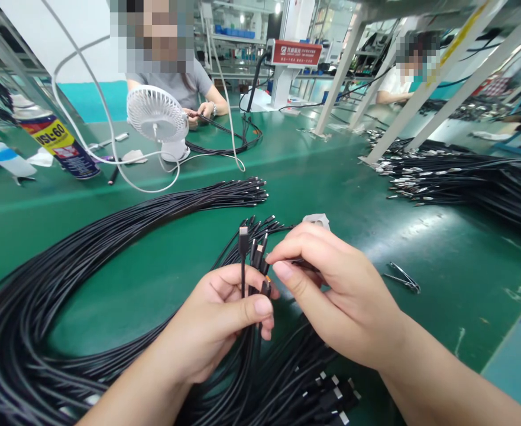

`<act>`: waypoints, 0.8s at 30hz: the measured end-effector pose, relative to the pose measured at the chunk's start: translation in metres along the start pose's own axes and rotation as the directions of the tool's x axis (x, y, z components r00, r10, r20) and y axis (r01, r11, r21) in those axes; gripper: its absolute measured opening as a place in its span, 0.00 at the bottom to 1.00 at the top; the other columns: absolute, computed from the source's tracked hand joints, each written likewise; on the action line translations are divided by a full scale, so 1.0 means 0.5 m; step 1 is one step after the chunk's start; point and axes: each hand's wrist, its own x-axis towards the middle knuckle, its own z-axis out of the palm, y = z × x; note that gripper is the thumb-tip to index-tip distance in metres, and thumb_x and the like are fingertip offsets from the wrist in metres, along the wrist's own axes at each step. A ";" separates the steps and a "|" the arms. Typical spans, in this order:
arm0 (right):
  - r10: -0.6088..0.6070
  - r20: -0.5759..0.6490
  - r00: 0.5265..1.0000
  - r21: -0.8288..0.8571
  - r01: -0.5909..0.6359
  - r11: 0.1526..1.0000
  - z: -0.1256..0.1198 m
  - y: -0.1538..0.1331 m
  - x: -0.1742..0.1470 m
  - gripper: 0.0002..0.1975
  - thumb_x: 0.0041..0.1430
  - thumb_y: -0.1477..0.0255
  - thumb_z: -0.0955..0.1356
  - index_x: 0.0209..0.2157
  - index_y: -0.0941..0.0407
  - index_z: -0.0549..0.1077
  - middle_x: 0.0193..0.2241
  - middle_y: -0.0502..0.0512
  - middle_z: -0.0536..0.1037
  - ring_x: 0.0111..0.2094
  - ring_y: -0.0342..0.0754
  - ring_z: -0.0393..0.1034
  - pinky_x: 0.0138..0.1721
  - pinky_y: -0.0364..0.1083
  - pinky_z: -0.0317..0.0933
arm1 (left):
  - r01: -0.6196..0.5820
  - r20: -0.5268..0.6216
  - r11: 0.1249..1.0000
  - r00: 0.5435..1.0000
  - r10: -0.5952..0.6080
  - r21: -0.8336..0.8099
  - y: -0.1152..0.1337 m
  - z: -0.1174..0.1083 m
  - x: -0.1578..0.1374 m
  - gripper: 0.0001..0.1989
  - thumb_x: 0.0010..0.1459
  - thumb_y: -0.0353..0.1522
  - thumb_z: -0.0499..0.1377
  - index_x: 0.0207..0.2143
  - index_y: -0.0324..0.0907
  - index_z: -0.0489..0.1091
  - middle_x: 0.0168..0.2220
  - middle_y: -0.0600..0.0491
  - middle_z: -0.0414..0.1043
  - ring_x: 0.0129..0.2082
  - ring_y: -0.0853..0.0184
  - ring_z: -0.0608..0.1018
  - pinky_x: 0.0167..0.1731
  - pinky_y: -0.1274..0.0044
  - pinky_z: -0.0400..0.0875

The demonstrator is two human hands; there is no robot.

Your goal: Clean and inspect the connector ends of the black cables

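At the dial's centre, we are pinching cables (pixel 243 274) in our left hand (pixel 225 306), leaving most plugs (pixel 243 242) well exposed beside our right hand (pixel 335 284), narrowed at four o'clock, its hold unclear.

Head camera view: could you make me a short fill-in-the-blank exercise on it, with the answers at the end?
1. The left hand holds cables coloured ____.
2. The tweezers lie on a tabletop coloured ____.
3. In the picture, the spray can is to the ____ of the fan.

Missing words: black; green; left.
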 end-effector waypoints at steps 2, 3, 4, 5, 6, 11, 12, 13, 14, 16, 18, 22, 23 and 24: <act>0.000 -0.009 1.000 -0.014 0.000 1.000 0.001 0.002 0.001 0.05 0.62 0.80 0.63 0.35 0.58 0.70 0.30 0.51 0.72 0.33 0.42 0.64 0.33 0.42 0.60 | -0.010 -0.038 1.000 0.999 0.010 0.001 0.000 0.001 0.001 0.11 0.42 0.30 0.72 0.25 0.38 0.73 0.21 0.57 0.72 0.20 0.74 0.73 0.22 0.82 0.70; 0.004 -0.014 1.000 -0.017 -0.004 1.000 0.002 0.003 0.001 0.05 0.62 0.79 0.63 0.36 0.58 0.71 0.30 0.51 0.72 0.33 0.42 0.64 0.33 0.42 0.60 | -0.012 -0.054 1.000 0.998 0.013 0.008 -0.001 0.002 0.002 0.11 0.42 0.29 0.72 0.25 0.38 0.72 0.21 0.58 0.72 0.19 0.74 0.73 0.22 0.82 0.70; 0.012 -0.018 1.000 -0.016 -0.012 1.000 0.003 0.005 0.001 0.06 0.62 0.79 0.63 0.36 0.59 0.71 0.31 0.51 0.72 0.33 0.42 0.64 0.33 0.42 0.60 | -0.012 -0.067 1.000 0.998 0.013 0.020 -0.002 0.003 0.003 0.11 0.41 0.29 0.72 0.24 0.38 0.72 0.21 0.58 0.71 0.19 0.75 0.72 0.22 0.83 0.69; 0.023 -0.021 1.000 -0.016 -0.023 1.000 0.003 0.006 0.002 0.06 0.62 0.79 0.63 0.37 0.59 0.71 0.31 0.51 0.72 0.33 0.42 0.64 0.33 0.42 0.60 | -0.010 -0.082 0.999 0.997 0.013 0.036 -0.002 0.004 0.003 0.11 0.41 0.28 0.72 0.24 0.38 0.71 0.21 0.59 0.71 0.19 0.75 0.72 0.21 0.83 0.69; 0.036 -0.024 0.999 -0.014 -0.036 0.999 0.004 0.007 0.002 0.05 0.62 0.78 0.64 0.38 0.59 0.71 0.31 0.51 0.71 0.32 0.42 0.65 0.33 0.42 0.60 | -0.005 -0.097 0.998 0.995 0.010 0.056 -0.003 0.003 0.004 0.12 0.40 0.28 0.72 0.24 0.38 0.71 0.21 0.59 0.71 0.19 0.75 0.72 0.21 0.83 0.69; 0.093 -0.029 0.995 0.018 -0.093 0.996 0.006 0.008 0.006 0.03 0.61 0.75 0.66 0.32 0.57 0.71 0.28 0.51 0.71 0.30 0.43 0.65 0.28 0.42 0.59 | 0.012 -0.157 0.998 0.988 -0.002 0.060 -0.005 0.000 0.006 0.13 0.42 0.32 0.72 0.24 0.38 0.70 0.19 0.58 0.72 0.18 0.74 0.74 0.20 0.82 0.70; 0.091 -0.037 0.995 0.019 -0.090 0.996 0.006 0.008 0.007 0.05 0.60 0.75 0.66 0.29 0.57 0.70 0.26 0.50 0.70 0.29 0.43 0.64 0.28 0.42 0.58 | 0.015 -0.155 0.999 0.988 -0.008 0.048 -0.004 0.000 0.006 0.14 0.42 0.34 0.72 0.23 0.39 0.69 0.18 0.58 0.72 0.17 0.73 0.73 0.19 0.82 0.70; 0.088 -0.047 0.995 0.018 -0.087 0.996 0.007 0.007 0.007 0.09 0.60 0.75 0.66 0.26 0.56 0.68 0.24 0.50 0.68 0.28 0.43 0.63 0.28 0.43 0.58 | 0.020 -0.154 0.999 0.988 -0.013 0.044 -0.003 0.001 0.006 0.15 0.43 0.35 0.72 0.22 0.39 0.69 0.17 0.57 0.72 0.17 0.73 0.73 0.19 0.82 0.70; 0.085 -0.057 0.995 0.018 -0.084 0.996 0.008 0.007 0.008 0.11 0.60 0.75 0.66 0.23 0.56 0.65 0.22 0.49 0.67 0.27 0.43 0.62 0.28 0.43 0.57 | 0.027 -0.150 0.999 0.989 -0.020 0.047 -0.003 0.002 0.006 0.15 0.42 0.36 0.72 0.22 0.38 0.68 0.17 0.57 0.71 0.16 0.73 0.73 0.19 0.82 0.70; 0.103 -0.065 0.993 0.039 -0.100 0.994 0.009 0.009 0.008 0.13 0.60 0.75 0.66 0.22 0.56 0.64 0.22 0.49 0.66 0.26 0.43 0.61 0.28 0.44 0.57 | 0.041 -0.133 0.998 0.991 -0.034 0.054 -0.002 0.005 0.005 0.15 0.41 0.34 0.72 0.22 0.38 0.69 0.15 0.57 0.70 0.16 0.74 0.72 0.19 0.82 0.69; 0.159 -0.048 0.986 0.094 -0.154 0.984 0.008 0.013 0.010 0.09 0.61 0.76 0.65 0.25 0.56 0.68 0.25 0.50 0.70 0.29 0.43 0.64 0.31 0.44 0.59 | 0.046 -0.083 0.998 0.996 -0.043 0.032 -0.002 0.007 0.004 0.13 0.40 0.32 0.73 0.23 0.37 0.71 0.18 0.56 0.72 0.16 0.75 0.72 0.18 0.83 0.69; 0.281 0.076 0.957 0.209 -0.291 0.934 -0.002 0.024 0.019 0.05 0.58 0.77 0.67 0.30 0.56 0.75 0.30 0.51 0.73 0.33 0.44 0.68 0.34 0.44 0.62 | 0.087 0.042 0.996 0.995 -0.086 -0.031 -0.005 0.008 0.003 0.12 0.40 0.29 0.73 0.25 0.37 0.73 0.26 0.53 0.77 0.15 0.76 0.73 0.17 0.83 0.68; 0.291 0.129 0.948 0.227 -0.314 0.922 -0.005 0.025 0.021 0.04 0.56 0.76 0.68 0.30 0.56 0.76 0.29 0.51 0.73 0.32 0.43 0.68 0.32 0.43 0.63 | 0.097 0.055 0.995 0.994 -0.095 -0.026 -0.006 0.008 0.002 0.12 0.40 0.28 0.72 0.25 0.36 0.73 0.26 0.53 0.77 0.15 0.76 0.73 0.17 0.83 0.69; 0.296 0.180 0.938 0.240 -0.334 0.911 -0.008 0.027 0.023 0.03 0.55 0.75 0.70 0.29 0.56 0.77 0.28 0.51 0.73 0.31 0.43 0.68 0.30 0.42 0.63 | 0.101 0.057 0.995 0.993 -0.100 -0.017 -0.006 0.009 0.002 0.12 0.39 0.28 0.72 0.25 0.36 0.73 0.25 0.53 0.76 0.16 0.76 0.73 0.17 0.83 0.69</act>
